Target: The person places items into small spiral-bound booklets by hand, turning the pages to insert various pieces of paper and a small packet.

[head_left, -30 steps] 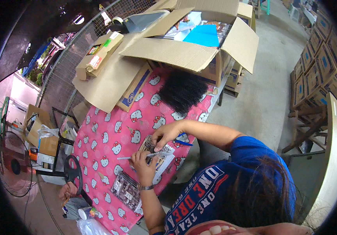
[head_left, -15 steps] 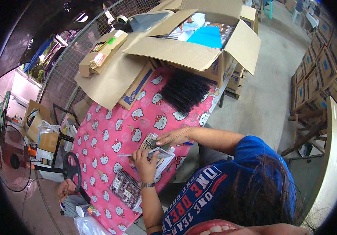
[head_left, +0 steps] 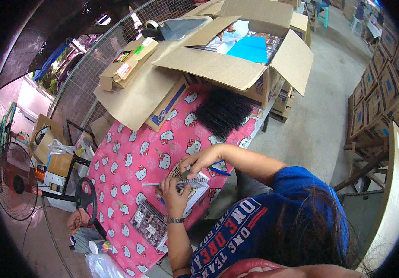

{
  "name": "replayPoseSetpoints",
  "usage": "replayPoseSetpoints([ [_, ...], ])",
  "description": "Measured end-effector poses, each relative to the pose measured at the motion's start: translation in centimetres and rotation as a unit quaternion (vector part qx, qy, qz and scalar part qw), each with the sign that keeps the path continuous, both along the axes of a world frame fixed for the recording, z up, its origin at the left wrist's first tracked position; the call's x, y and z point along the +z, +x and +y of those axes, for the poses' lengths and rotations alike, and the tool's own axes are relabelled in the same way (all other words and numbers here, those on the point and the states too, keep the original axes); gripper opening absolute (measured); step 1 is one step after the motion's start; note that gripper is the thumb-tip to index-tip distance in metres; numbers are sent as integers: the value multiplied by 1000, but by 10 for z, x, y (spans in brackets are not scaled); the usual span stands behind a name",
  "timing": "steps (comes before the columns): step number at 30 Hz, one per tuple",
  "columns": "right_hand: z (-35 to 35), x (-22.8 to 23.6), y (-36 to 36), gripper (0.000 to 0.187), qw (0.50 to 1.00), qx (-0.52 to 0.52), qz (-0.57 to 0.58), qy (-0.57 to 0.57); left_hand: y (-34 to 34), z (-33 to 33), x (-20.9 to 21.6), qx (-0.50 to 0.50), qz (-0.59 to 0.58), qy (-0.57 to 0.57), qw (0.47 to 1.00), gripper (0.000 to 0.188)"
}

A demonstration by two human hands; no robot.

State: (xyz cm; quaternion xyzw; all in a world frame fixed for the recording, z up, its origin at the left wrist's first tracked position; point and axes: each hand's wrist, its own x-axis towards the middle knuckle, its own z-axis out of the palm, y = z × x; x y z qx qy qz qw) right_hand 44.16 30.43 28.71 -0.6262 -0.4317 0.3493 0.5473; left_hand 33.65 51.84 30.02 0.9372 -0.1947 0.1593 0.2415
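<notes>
Both hands meet over a pile at the near edge of the pink patterned table cover [head_left: 116,173]. My left hand [head_left: 175,197], with a watch at its wrist, has its fingers curled round the near side of a small flat item [head_left: 186,182] with a pale edge. My right hand [head_left: 202,161] bends over the same item from the far side, fingertips pressed to it; its kind is partly hidden. Under the hands lie a white spiral notebook [head_left: 198,197] and a printed piece. A clear-wrapped pack [head_left: 147,224] with dark pictures sits left of my left forearm.
A bundle of black bristles [head_left: 220,113] lies beyond my right hand, near an open carton [head_left: 209,68] with a blue sheet inside. A blue pen [head_left: 220,172] rests by my right forearm. A fan [head_left: 19,183] stands left; stacked cartons [head_left: 380,92] rise at the right.
My right hand has gone from lying flat to bent, its fingers now down on the small flat item. My left hand stays on it. The whole view has shifted slightly.
</notes>
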Motion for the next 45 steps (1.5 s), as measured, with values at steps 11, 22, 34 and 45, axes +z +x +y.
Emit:
replayPoseSetpoints([
  [11,-1,26,-3,40,995,-9,63,77,4,4,3,16,-39,18,999,47],
  [22,8,4,6,45,995,-30,-85,-53,2,1,-1,37,28,-38,998,52],
  [34,35,21,11,34,1000,10,-5,-6,22,38,9,-5,27,24,999,40],
  [45,30,34,-14,32,968,-32,195,154,14,33,4,8,-20,17,1000,42],
])
